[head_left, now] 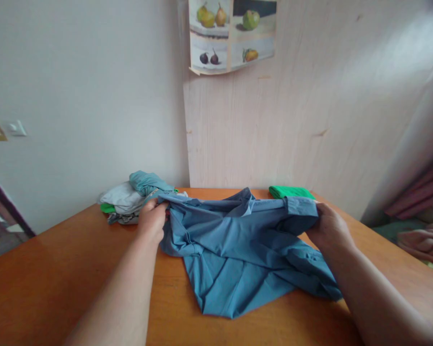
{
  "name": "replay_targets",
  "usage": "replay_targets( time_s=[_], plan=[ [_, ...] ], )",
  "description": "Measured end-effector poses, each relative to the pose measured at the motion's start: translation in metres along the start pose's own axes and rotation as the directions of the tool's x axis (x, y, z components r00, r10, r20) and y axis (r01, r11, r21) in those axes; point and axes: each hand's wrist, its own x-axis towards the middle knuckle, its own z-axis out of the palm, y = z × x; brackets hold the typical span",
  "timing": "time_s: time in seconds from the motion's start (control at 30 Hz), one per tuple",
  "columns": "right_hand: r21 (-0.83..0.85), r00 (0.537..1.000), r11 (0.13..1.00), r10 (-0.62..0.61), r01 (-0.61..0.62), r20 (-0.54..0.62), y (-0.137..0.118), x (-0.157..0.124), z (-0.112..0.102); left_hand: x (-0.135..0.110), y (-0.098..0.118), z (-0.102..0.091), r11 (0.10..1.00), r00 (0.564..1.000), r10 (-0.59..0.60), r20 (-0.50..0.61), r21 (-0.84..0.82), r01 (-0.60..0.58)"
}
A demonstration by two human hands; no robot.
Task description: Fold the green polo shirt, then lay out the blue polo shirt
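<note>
A blue shirt (234, 245) is stretched between my two hands, its upper edge raised and its lower part lying creased on the wooden table (173, 298). What looks like its collar stands up in the middle of that raised edge. My left hand (152, 221) is closed on the shirt's upper left corner. Over on the other side, my right hand (330, 226) grips the upper right end, next to a folded band of the cloth. The fingertips of both hands are partly hidden.
At the table's back left lies a pile of clothes (120, 198) in grey, teal and green. A folded green cloth (292, 191) is at the back right, partly behind the shirt. A wall with a fruit poster (231, 36) rises behind the table.
</note>
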Motion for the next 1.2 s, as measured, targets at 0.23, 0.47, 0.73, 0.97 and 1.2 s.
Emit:
replay_targets(
  time_s=[0.23, 0.47, 0.73, 0.97, 1.2],
  plan=[
    [0.228, 0.927, 0.933, 0.2, -0.279, 0.316, -0.01, -0.002, -0.013, -0.01, 0.007, 0.005, 0.997, 0.998, -0.065, -0.012, -0.051, 0.064],
    [-0.256, 0.874, 0.966, 0.148, -0.028, 0.462, -0.008, -0.024, 0.004, -0.012, 0.006, 0.007, 0.995, 0.999, -0.028, 0.041, 0.097, 0.024],
    [-0.5, 0.611, 0.796, 0.218, 0.34, 0.761, -0.001, -0.037, 0.015, -0.011, 0.011, 0.009, 0.963, 0.996, -0.064, 0.063, -0.257, 0.078],
    [-0.39, 0.957, 0.921, 0.117, -0.005, 0.264, -0.005, -0.019, -0.002, -0.017, 0.028, 0.011, 0.895, 0.968, -0.18, 0.173, -0.38, 0.235],
    [-0.369, 0.893, 0.923, 0.07, 0.111, 0.445, -0.01, -0.038, 0.018, -0.018, 0.03, 0.01, 0.865, 0.932, -0.203, 0.301, -0.391, 0.314]
  ],
)
